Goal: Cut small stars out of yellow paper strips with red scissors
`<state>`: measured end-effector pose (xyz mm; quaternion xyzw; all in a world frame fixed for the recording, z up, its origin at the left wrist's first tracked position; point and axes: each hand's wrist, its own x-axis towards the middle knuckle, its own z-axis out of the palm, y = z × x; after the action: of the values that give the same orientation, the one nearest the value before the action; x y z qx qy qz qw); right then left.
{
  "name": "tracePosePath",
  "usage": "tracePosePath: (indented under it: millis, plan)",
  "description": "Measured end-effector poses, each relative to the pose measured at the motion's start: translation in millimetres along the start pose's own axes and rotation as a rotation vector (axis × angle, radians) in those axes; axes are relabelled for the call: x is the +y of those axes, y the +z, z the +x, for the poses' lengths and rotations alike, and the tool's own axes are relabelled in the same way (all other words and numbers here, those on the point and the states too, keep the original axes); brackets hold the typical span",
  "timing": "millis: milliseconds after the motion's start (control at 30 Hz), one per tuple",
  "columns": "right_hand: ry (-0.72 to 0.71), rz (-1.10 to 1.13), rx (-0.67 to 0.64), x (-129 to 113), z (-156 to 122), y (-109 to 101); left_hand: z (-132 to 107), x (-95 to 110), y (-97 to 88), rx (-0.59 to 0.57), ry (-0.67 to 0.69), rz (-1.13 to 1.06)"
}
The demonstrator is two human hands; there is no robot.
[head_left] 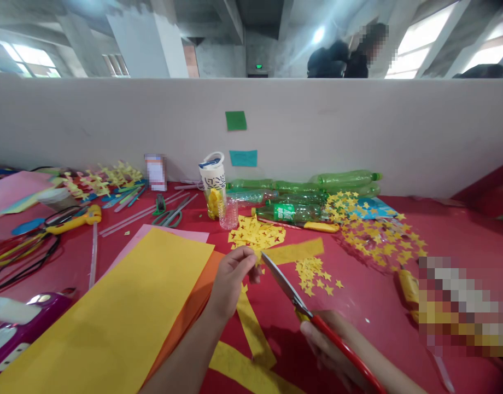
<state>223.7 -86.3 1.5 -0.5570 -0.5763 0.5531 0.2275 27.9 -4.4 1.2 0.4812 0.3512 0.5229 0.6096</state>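
My left hand point(232, 276) pinches a small piece of yellow paper point(257, 256) above the red table point(440, 230). My right hand point(333, 342) grips red-handled scissors point(300, 303), whose blades point up-left and meet the yellow piece by my left fingertips. Yellow paper strips point(253, 328) lie under my hands. Small cut yellow stars point(313, 273) are scattered just right of the blades, with a bigger pile of star scraps point(255, 234) behind them.
Large yellow point(112, 323), orange and pink sheets lie at the left. Green plastic bottles point(300, 210), a white cup point(214, 175), grey scissors point(169, 218), a yellow glue gun point(77, 219) and more stars point(378, 235) fill the back. A grey partition point(358, 131) stands behind; a person is beyond it.
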Motion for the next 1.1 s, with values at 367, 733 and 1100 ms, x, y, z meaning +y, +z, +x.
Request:
tracePosePath:
  millis: [367,733,1100]
  plan:
    - [0.021,0.027,0.025,2.0,0.4,4.4,-0.1,1.8,1.9,-0.040,-0.026,-0.025]
    - [-0.029,-0.022,-0.040,5.7,1.0,-0.1,2.2,1.3,-2.6,0.032,0.009,0.042]
    - [-0.072,-0.119,-0.075,8.0,1.0,-3.7,3.0,0.6,-5.0,0.016,-0.006,0.081]
